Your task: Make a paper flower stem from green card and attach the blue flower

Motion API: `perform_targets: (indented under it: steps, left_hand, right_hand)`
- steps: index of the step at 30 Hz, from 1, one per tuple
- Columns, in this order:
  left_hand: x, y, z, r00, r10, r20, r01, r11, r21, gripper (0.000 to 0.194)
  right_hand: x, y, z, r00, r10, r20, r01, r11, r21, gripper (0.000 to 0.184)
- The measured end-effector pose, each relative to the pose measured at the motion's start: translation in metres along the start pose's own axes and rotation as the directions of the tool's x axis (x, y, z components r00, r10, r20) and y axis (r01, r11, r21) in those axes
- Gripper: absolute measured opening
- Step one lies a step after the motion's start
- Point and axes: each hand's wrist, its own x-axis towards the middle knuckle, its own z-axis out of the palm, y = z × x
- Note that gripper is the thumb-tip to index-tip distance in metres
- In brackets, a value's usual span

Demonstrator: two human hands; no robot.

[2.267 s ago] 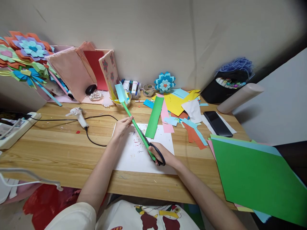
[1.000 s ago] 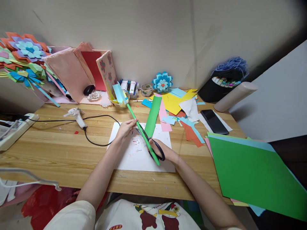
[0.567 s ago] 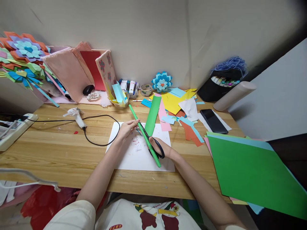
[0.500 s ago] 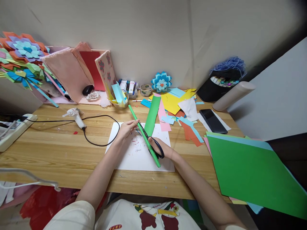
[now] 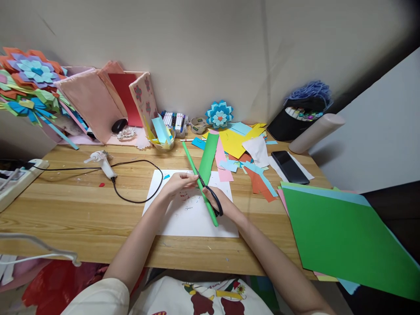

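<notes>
Cutting so close to the fingers is being risked: the green strip [image 5: 200, 183] is being pinched by the left hand [image 5: 179, 183] right beside the blades of the scissors [image 5: 210, 199], which are being gripped through the handles by the right hand [image 5: 223, 206], so a fingertip could be nicked or the narrow strip sliced crooked if it is being allowed to twist. Both hands are being kept close together over the white sheet [image 5: 190, 214], where the strip is being held slantwise, its far end reaching past the sheet's far edge. Left of the sheet, a glue gun [image 5: 102, 159] is lying with its cord [image 5: 138, 197] looping against the sheet's left edge, where a forearm could be snagged. Beyond the sheet, paper scraps [image 5: 243, 148] are crowding the table [image 5: 82, 210].
</notes>
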Motion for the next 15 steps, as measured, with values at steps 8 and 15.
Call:
perform_targets:
  steps: [8,15]
  left_hand:
    - [-0.009,-0.003,0.022,0.989,-0.016,0.149,-0.003,0.991,0.132,0.037]
    - [-0.009,-0.005,0.029,0.969,0.025,0.245,-0.045,0.996,0.077,0.04]
  right_hand:
    - [0.006,0.005,0.0,0.999,0.006,-0.051,-0.006,1.0,0.002,0.062]
    - [0.011,0.001,-0.007,0.997,0.064,0.036,-0.069,0.985,0.161,0.067]
